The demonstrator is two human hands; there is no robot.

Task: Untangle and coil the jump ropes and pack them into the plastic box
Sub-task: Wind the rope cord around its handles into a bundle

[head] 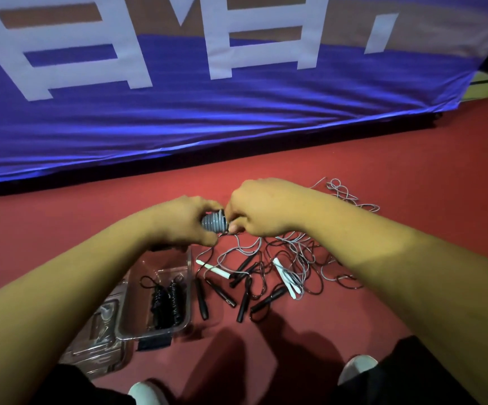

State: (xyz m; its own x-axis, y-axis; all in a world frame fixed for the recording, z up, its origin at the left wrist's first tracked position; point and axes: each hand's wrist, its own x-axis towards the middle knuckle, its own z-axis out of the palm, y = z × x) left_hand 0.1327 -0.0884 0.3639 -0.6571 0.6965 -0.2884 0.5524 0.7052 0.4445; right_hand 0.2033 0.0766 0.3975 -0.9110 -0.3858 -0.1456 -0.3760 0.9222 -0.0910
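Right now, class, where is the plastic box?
Head view, lower left: the plastic box sits on the red floor under the left forearm, tangled ropes on its right.

**Red floor point(368, 147) meets blue banner point(178, 112)**

We look down on a red floor that meets a creased blue banner bearing large white letters point(222, 39); a dark strip point(120, 173) runs under its hem, and soft shadows point(222, 361) fall near us.

The plastic box point(149, 334) is open on top, with two black coils point(167, 302) filling its right half and bare bottom left of them. Right of the box, the tangle of ropes and handles point(266, 273) begins just beside its wall. Its lid point(96, 349) lies to the left, the blue banner point(178, 127) closes off the far side, and bare red floor point(237, 361) lies nearer.
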